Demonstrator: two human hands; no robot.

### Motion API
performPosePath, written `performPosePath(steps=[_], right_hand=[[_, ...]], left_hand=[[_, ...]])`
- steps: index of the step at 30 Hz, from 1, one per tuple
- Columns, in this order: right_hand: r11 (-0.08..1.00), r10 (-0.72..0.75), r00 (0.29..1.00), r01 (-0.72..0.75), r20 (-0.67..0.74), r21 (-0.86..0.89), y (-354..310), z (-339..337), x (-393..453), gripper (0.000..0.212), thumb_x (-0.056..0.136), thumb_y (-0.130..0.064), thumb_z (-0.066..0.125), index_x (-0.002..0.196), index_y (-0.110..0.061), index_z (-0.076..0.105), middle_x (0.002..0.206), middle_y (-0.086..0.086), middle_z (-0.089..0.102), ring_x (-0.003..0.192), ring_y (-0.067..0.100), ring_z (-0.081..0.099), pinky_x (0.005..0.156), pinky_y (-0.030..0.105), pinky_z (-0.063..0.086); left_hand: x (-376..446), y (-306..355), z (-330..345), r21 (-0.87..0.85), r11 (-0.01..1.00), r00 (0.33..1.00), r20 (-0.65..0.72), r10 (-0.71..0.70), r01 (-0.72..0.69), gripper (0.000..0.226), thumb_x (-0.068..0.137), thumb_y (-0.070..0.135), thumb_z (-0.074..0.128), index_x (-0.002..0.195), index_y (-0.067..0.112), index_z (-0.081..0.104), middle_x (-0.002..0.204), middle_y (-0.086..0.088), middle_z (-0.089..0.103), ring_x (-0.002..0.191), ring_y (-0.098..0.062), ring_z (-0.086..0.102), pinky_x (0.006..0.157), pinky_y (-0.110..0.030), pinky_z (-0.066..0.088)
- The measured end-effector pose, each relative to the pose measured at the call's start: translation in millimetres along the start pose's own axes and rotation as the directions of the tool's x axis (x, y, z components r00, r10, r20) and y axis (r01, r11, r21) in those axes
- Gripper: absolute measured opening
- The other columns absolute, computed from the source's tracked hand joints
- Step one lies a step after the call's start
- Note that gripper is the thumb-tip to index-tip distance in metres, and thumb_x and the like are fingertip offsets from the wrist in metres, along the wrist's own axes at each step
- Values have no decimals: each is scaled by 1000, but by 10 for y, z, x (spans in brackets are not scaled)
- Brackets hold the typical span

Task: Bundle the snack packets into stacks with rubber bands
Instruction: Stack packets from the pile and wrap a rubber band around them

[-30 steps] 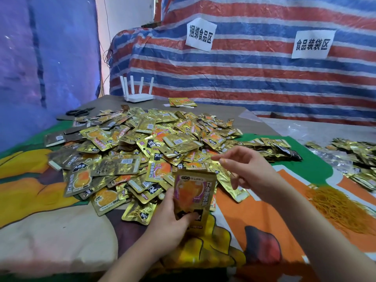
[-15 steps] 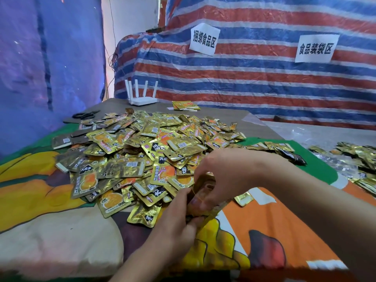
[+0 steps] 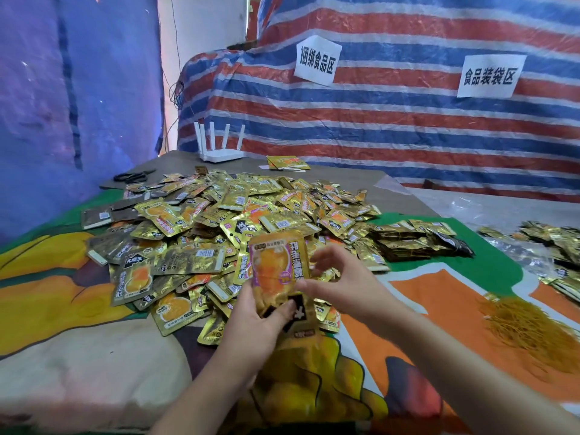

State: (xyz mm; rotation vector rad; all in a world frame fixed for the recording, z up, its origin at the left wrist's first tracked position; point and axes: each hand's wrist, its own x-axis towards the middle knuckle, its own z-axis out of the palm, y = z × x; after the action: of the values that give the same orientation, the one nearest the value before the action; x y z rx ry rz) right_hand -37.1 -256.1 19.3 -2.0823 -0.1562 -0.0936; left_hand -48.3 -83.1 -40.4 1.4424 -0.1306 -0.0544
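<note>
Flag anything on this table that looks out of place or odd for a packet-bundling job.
A white router with upright antennas stands at the table's far edge, and black scissors lie near the far left corner; neither fits bundling. The loose packets sprawl in a disorderly heap, which suits unsorted stock. Nothing looks spilled or damaged.

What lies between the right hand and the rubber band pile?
Nothing visible. The right hand is by the held stack; only bare printed cloth lies between it and the rubber band pile to its right.
</note>
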Motion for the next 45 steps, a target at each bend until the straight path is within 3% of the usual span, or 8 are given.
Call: performPosePath(steps=[5,10,17,24,28,32,36,45], right_hand=[[973,-214,951,227,-223,34,129,253,-286,19,80,-48,65,94,-39,57,78,-7,64,61,10,56,57,25,44],[882,-417,904,429,97,-195,-2,456,-488,26,89,-13,59,109,-29,58,84,-13,61,73,7,56,62,11,39],[806,-441,878,479,188,-348,-168,531,-460,16,91,-16,54,90,-29,45,88,-12,46,78,4,45,68,18,38],[857,-487,831,394,-271,-332,198,328,-432,6,85,-11,62,84,-15,58,89,-11,51,86,3,50,74,11,37],[958,-286,807,259,-516,-124,336,312,-378,10,90,-13,63,90,-22,60,93,-6,61,92,7,59,79,20,45],[957,43,972,27,-233,289,376,365,-341,27,94,-27,67,120,-32,59,108,-8,70,102,3,65,88,25,53],[953,-21,992,57,-121,298,380,365,-345,32,84,-45,66,113,-31,69,110,-8,74,102,11,70,88,35,57],[894,116,986,-51,-119,446,473,101,-382,24,86,-32,74,108,-20,74,105,2,76,99,20,72,84,37,59]], left_hand=[[28,-63,-55,29,997,996,-43,-75,76,30,88,15,72,110,29,57,99,11,74,88,-4,70,76,-30,57],[29,-94,-33,219,975,999,9,-39,36,37,84,3,72,103,29,53,86,1,71,69,2,68,52,-16,50],[-52,-55,29,326,945,996,83,15,-42,19,92,14,61,107,17,49,82,1,61,63,8,57,64,-19,51],[-56,-57,-92,278,959,998,33,-60,48,39,82,30,77,107,43,50,105,13,71,99,-9,67,92,-40,53],[-64,-20,-49,245,968,997,35,-64,53,40,82,28,78,108,41,50,109,11,70,105,-15,66,96,-45,52],[-17,17,-18,252,966,996,57,-67,51,44,80,27,81,112,36,52,106,12,72,99,-12,69,92,-45,54],[4,100,16,224,974,986,158,-53,16,44,80,27,82,113,37,55,105,15,73,96,-6,70,90,-42,57],[118,128,160,387,919,954,296,-45,-76,32,86,36,73,109,51,55,103,22,71,95,-4,69,89,-38,57]])
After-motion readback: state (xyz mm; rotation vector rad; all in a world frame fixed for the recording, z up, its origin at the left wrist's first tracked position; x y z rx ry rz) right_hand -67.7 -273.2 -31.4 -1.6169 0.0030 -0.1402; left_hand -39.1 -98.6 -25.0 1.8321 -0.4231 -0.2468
